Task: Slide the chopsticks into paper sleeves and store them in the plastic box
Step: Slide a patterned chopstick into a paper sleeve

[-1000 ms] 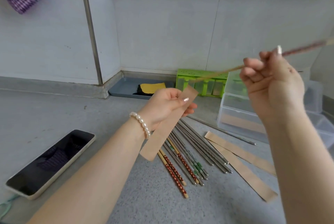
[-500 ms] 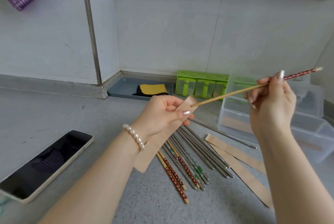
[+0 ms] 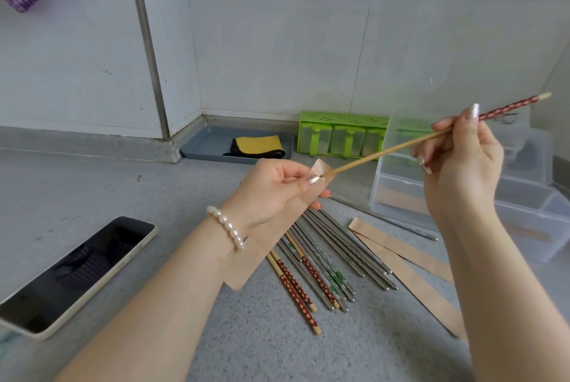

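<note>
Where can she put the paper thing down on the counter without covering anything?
The counter is bare between the phone and the grey tray, and again near the front edge below the chopsticks on the counter. It is crowded from those chopsticks across the two paper sleeves to the plastic box.

A wooden chopstick [image 3: 385, 152] with a red patterned top slants down-left in the air, its bare tip at the open mouth of a tan paper sleeve [image 3: 271, 233] that hangs tilted. More chopsticks [image 3: 327, 258], steel and red-patterned, lie fanned on the tabletop [image 3: 92, 184]. Two spare sleeves [image 3: 410, 258] lie flat beside them. The clear plastic box [image 3: 524, 212] stands behind, sleeves inside it.
</note>
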`<control>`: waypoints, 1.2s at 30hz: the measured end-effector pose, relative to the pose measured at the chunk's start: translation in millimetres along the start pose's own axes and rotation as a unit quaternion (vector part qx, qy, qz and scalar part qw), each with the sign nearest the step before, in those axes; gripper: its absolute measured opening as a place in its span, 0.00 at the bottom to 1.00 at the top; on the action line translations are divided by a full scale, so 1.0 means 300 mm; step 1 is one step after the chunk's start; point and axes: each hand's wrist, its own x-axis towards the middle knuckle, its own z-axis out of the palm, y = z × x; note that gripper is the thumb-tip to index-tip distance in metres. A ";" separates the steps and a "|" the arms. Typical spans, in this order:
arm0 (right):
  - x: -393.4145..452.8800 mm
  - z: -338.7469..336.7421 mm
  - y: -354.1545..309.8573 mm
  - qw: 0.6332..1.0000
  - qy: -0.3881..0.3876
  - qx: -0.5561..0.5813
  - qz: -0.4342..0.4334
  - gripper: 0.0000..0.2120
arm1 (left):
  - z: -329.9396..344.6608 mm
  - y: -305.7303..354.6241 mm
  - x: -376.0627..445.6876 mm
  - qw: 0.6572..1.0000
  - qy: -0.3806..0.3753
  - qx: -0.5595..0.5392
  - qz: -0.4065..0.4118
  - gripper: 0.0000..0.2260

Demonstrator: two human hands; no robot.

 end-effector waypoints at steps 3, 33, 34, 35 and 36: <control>-0.002 0.002 0.006 1.000 -0.010 -0.009 0.004 0.20 | 0.008 -0.001 -0.001 1.000 -0.006 -0.029 -0.012 0.07; -0.009 -0.007 0.012 1.000 0.008 -0.017 0.002 0.20 | 0.045 0.015 -0.020 0.998 0.047 0.024 -0.017 0.14; -0.009 -0.007 0.013 1.000 0.007 -0.017 0.002 0.20 | 0.047 0.014 -0.019 0.998 0.051 0.028 -0.016 0.13; -0.008 -0.007 0.013 1.000 0.006 -0.017 0.000 0.20 | 0.048 0.014 -0.019 0.998 0.056 0.033 -0.014 0.13; -0.007 -0.008 0.013 1.000 0.006 -0.016 -0.002 0.20 | 0.048 0.014 -0.019 0.997 0.061 0.039 -0.013 0.12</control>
